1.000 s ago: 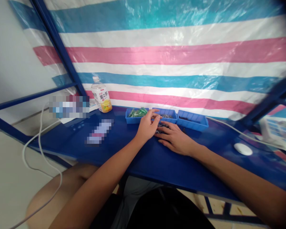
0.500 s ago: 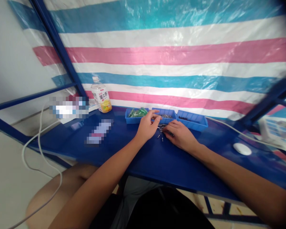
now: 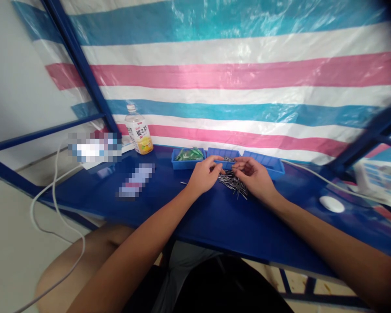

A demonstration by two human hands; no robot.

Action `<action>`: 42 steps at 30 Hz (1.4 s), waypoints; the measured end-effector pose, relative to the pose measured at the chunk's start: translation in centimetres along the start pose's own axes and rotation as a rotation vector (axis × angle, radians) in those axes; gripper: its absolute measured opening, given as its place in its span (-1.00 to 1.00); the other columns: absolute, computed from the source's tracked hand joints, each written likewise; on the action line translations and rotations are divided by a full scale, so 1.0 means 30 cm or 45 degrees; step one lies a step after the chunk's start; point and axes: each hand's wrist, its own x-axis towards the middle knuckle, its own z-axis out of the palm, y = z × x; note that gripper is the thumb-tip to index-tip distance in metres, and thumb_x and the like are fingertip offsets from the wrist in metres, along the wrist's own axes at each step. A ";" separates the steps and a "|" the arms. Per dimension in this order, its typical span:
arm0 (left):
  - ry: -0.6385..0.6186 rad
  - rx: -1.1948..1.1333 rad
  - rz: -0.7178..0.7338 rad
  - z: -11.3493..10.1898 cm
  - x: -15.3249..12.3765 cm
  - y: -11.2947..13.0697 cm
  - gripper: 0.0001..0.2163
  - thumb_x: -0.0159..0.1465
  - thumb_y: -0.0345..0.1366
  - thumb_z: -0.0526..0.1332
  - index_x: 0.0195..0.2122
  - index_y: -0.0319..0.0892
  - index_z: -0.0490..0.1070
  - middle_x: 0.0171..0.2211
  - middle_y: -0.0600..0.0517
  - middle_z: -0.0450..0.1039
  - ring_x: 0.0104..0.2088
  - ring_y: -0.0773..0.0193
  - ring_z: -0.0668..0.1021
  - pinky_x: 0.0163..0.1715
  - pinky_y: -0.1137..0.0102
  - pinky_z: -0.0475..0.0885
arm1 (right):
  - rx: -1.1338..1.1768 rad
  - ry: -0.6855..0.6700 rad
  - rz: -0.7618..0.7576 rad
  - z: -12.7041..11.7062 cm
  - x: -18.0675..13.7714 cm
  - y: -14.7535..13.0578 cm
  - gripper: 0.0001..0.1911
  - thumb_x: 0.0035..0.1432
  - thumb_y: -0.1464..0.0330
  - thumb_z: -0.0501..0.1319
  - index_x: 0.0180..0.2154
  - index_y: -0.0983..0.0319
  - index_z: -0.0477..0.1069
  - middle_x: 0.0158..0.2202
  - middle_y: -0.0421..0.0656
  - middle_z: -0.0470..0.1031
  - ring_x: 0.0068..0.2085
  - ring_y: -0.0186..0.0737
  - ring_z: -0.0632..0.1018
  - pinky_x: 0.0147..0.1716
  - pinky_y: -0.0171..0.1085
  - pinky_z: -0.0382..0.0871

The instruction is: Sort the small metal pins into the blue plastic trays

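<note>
My left hand (image 3: 202, 175) and my right hand (image 3: 254, 176) meet above a loose pile of thin metal pins (image 3: 232, 182) on the blue table (image 3: 195, 217). The fingertips of both hands are pinched together over the pile; what they hold is too small to make out. Behind them stand three small blue trays: the left tray (image 3: 186, 158) holds green parts, the middle tray (image 3: 224, 154) holds metal pins, and the right tray (image 3: 264, 163) holds dark bits.
A drink bottle (image 3: 138, 130) stands at the back left of the table. A white mouse (image 3: 331, 203) lies at the right, its cable running along the back. White cables (image 3: 57, 174) hang off the left edge. A striped plastic sheet (image 3: 234, 74) hangs behind.
My right hand lifted off the pile and curled, uncovering the pins. Both hands drew their fingertips together above the pins. One stray pin now lies to the left of my left hand.
</note>
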 end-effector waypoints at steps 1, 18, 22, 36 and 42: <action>-0.040 -0.004 -0.006 0.001 -0.003 0.002 -0.69 0.48 -0.21 0.19 0.18 -0.19 0.49 -0.29 -0.05 0.71 -0.34 0.20 0.69 -0.21 0.28 0.61 | 0.025 0.011 0.007 0.000 0.000 -0.007 -0.58 0.16 0.24 0.44 0.04 0.15 0.49 -0.17 -0.11 0.63 -0.15 -0.12 0.64 -0.05 -0.10 0.56; -0.064 -0.271 0.031 0.011 0.013 -0.032 -0.77 0.33 -0.24 0.39 -0.02 -0.18 0.66 -0.03 -0.12 0.71 0.00 0.07 0.73 0.16 0.13 0.60 | -0.328 -0.131 -0.052 -0.009 -0.033 -0.047 -0.68 0.19 0.09 0.46 -0.13 0.14 0.63 -0.18 -0.09 0.68 -0.26 -0.11 0.62 -0.24 -0.10 0.52; 0.013 -0.375 0.003 0.013 0.020 -0.037 -0.82 0.26 -0.33 0.44 -0.14 -0.23 0.57 -0.11 -0.15 0.70 -0.08 0.11 0.73 0.08 0.15 0.62 | -0.328 -0.127 -0.025 -0.009 -0.032 -0.034 -0.70 0.22 0.09 0.43 -0.14 0.15 0.64 -0.17 -0.08 0.70 -0.23 -0.08 0.64 -0.19 -0.08 0.54; 0.037 -0.112 0.040 0.007 0.007 0.011 -0.80 0.26 -0.33 0.43 -0.21 -0.17 0.42 -0.19 -0.04 0.69 -0.22 0.23 0.68 -0.24 0.36 0.52 | -0.684 -0.215 -0.336 -0.023 -0.038 -0.074 -0.75 0.42 0.20 0.21 -0.05 0.10 0.63 -0.27 -0.10 0.62 -0.26 -0.06 0.59 -0.23 -0.08 0.47; -0.013 -0.115 0.065 0.011 0.002 0.028 -0.69 0.26 -0.33 0.44 -0.02 -0.16 0.43 -0.09 -0.09 0.68 -0.09 0.15 0.70 -0.18 0.33 0.55 | -0.610 -0.275 -0.235 -0.015 -0.038 -0.052 -0.75 0.41 0.16 0.23 -0.11 0.11 0.64 -0.21 -0.11 0.68 -0.24 -0.06 0.62 -0.22 -0.11 0.46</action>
